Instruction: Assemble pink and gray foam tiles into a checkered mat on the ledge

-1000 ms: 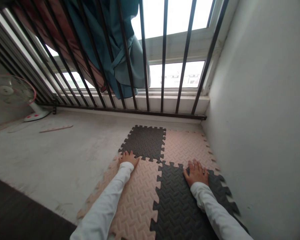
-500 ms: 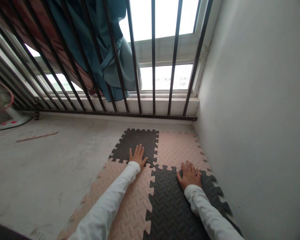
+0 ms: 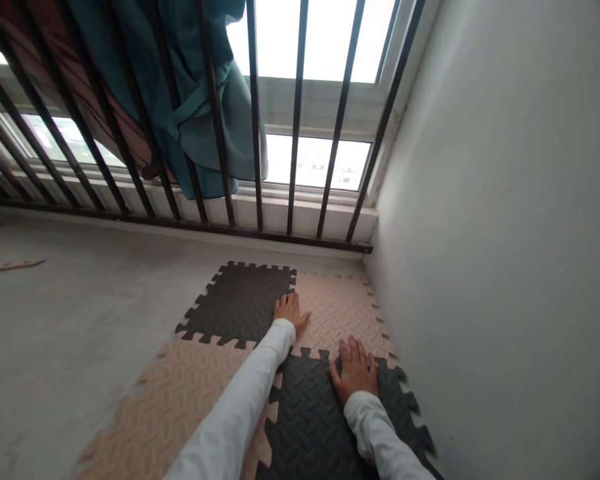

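Note:
Interlocking foam floor tiles lie in the corner by the wall: a dark tile [image 3: 237, 303] at far left, a pink tile [image 3: 337, 310] at far right, a pink tile [image 3: 180, 393] near left and a dark tile [image 3: 310, 420] near right. My left hand [image 3: 291, 311] lies flat, fingers out, on the seam between the far dark tile and the far pink tile. My right hand [image 3: 355, 369] presses flat, fingers spread, on the near dark tile at its far edge. Both arms wear white sleeves.
A white wall [image 3: 505, 233] runs along the right, close to the tiles. Black window bars [image 3: 295, 133] stand behind them above a low sill, with teal cloth [image 3: 195, 100] hanging on them. Bare concrete floor [image 3: 70, 320] spreads left; a thin wooden strip [image 3: 10, 266] lies far left.
My left hand has slid rightward along the far tiles, from the dark tile's left corner to the seam with the pink tile. My right hand stayed on the near dark tile. The view turned right.

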`<state>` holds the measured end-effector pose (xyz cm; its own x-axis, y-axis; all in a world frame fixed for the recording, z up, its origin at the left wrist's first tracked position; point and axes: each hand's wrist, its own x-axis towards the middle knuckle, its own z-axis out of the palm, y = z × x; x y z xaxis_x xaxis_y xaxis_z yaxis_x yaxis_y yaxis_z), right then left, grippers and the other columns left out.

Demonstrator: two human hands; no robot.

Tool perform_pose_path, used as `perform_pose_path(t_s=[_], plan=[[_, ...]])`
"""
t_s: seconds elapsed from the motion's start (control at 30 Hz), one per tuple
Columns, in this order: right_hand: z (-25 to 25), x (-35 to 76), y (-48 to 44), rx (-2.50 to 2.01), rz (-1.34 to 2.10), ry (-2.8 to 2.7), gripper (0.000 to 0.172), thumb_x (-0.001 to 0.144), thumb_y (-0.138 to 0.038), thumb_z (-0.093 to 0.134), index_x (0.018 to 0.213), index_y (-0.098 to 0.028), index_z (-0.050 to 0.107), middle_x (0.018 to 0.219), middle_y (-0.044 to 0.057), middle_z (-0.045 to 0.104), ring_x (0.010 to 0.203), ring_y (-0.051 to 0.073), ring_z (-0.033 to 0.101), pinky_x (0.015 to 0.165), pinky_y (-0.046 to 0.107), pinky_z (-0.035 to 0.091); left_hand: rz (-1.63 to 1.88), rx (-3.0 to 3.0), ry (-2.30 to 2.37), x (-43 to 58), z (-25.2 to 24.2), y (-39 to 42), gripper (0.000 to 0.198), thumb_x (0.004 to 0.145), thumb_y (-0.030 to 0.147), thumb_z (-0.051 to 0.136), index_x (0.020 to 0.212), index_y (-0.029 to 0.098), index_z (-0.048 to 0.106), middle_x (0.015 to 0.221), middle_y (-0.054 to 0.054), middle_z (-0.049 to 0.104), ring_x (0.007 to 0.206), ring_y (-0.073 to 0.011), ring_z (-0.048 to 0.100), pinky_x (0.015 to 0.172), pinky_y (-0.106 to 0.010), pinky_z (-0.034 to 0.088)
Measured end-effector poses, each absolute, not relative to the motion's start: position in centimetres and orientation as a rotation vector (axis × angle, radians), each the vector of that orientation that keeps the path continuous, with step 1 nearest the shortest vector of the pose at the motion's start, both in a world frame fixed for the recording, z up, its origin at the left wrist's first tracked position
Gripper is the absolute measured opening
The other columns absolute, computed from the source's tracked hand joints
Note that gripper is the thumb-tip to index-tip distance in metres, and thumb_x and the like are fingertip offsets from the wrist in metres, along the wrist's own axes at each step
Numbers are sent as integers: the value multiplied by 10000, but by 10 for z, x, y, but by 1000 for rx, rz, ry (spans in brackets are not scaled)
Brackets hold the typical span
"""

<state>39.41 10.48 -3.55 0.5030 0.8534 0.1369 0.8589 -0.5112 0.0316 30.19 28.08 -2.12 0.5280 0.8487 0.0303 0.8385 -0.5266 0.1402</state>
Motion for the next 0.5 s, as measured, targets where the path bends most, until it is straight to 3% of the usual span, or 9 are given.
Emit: perform_pose_path(t_s=[0.23,0.37,0.5], plan=[[-38,395,103,-2688,-316,-1542,509,762,-445,319,1208,-222,418,1315,69,341,1204,234,275,973,455,162,164,2443,1578,321,-8,316,666,746,530,264,1284,137,245,1247,-128,406,1094,-262,361,845,-423,338],[-44,399,103,-2689,-361,-1568,513,766,-468,309,1206,-230,420,1312,67,347,1202,240,280,971,462,174,179,2499,1595,330,-10,325,562,752,477,309,1171,121,426,1204,-144,443,1052,-260,409,819,-378,363],[-49,402,103,-2688,-377,-1581,524,774,-485,287,1216,-231,407,1318,68,337,1208,244,268,974,467,172,195,2546,1530,332,-10,334,463,755,419,325,1136,189,454,1352,-86,269,998,-237,473,767,-347,405]])
